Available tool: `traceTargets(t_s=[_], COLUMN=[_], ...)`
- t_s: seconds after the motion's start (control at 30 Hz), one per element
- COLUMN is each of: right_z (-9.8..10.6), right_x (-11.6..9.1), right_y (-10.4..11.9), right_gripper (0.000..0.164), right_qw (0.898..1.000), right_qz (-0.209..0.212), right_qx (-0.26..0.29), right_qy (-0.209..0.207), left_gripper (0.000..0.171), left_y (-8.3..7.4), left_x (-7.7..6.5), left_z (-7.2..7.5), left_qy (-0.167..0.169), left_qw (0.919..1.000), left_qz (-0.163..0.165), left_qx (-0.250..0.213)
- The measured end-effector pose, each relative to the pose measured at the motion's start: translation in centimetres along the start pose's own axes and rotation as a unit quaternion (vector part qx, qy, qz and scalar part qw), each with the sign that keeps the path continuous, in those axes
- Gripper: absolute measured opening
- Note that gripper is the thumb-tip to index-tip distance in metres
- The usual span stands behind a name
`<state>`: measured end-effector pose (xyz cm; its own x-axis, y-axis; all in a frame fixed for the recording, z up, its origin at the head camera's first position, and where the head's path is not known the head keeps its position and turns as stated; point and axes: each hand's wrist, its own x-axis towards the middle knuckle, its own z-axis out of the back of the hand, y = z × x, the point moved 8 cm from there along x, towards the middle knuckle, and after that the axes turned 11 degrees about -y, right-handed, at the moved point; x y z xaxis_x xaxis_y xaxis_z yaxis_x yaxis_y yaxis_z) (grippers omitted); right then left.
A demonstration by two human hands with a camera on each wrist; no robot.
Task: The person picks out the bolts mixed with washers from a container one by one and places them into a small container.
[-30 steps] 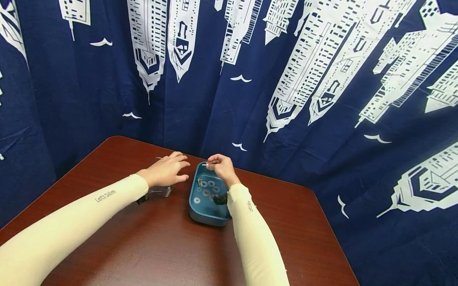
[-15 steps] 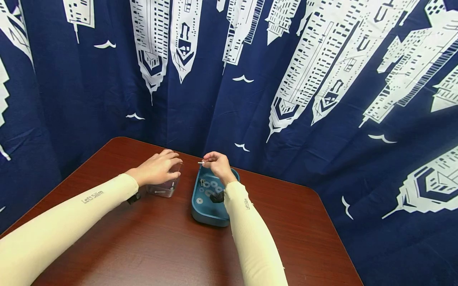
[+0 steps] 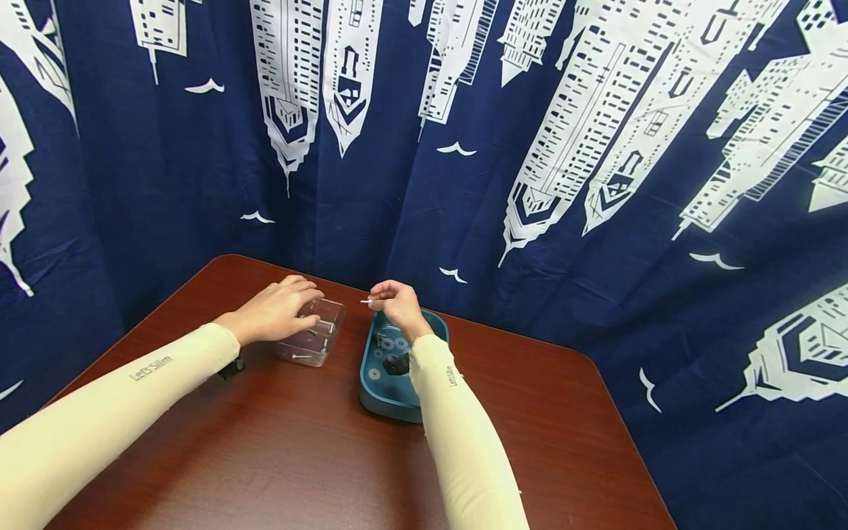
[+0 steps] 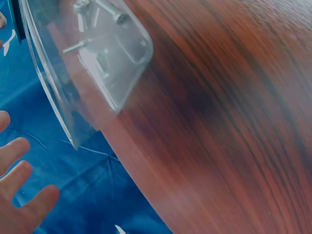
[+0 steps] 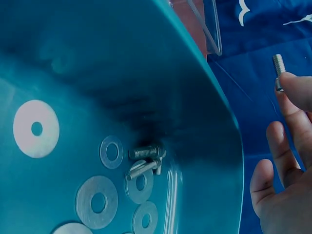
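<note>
Your right hand (image 3: pixel 397 305) pinches one silver, threaded metal bolt (image 5: pixel 278 66) in the thumb and finger, threaded end projecting past the thumb. Below these fingers stands the blue, rounded rectangular tray (image 5: pixel 214 146); flat silver ring washers (image 5: pixel 84 202) and further bolts (image 5: pixel 145 152) lie inside. Left of the pinch, your left hand (image 3: pixel 270 312) holds nothing, fingers spread. Under its fingers stands the clear plastic rectangular box (image 4: pixel 122 68), bolts inside. Step in hand, as judged: transferring the bolt between containers. Next move probably calls for carrying the pinch left over the box and releasing low.
</note>
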<state>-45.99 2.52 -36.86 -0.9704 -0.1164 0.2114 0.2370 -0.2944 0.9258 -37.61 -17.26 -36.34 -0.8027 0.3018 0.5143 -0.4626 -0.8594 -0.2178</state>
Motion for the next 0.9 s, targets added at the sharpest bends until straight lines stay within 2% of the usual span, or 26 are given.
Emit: traceTargets(t_s=[0.2, 0.47, 0.9], right_z=[-0.6, -1.6, -3.5], right_x=[-0.1, 0.1, 0.4], right_y=[0.2, 0.6, 1.0], right_gripper=[0.019, 0.020, 0.025], right_qw=[1.000, 1.000, 1.000], right_qz=[0.002, 0.012, 0.008], right_qx=[-0.007, -0.014, -0.007], right_qy=[0.003, 0.011, 0.025], left_gripper=[0.047, 0.046, 0.051], left_y=[0.6, 1.3, 2.2], left_x=[-0.6, -1.4, -2.7], left_z=[0.7, 1.2, 0.7], left_qy=[-0.017, -0.023, 0.001], left_qw=[0.9998, 0.9997, 0.9995], left_qz=[0.000, 0.007, 0.023], left_qx=[-0.001, -0.005, -0.020])
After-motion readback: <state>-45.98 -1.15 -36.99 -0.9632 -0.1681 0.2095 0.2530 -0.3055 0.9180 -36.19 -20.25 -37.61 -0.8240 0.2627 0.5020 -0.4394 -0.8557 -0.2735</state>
